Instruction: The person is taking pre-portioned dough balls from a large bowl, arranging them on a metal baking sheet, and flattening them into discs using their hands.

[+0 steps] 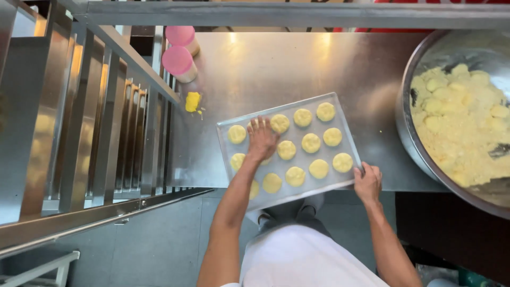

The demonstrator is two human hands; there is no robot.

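our white apron (303, 260) fills the near edge, below the steel surface (255, 64). our left hand (261, 139) lies flat, fingers spread, pressing on a dough round in the baking tray (340, 114), gripping nothing. our right hand (367, 182) closes its grip on the tray's near right corner. the tray sits tilted, its near edge hanging over the surface's rim. we judge that pressing down near that edge could tip it and slide the yellow dough rounds (311, 142) off. a big steel bowl of crumbly dough (462, 133) stands well to the right; two pink-lidded containers (179, 59) stand far left.
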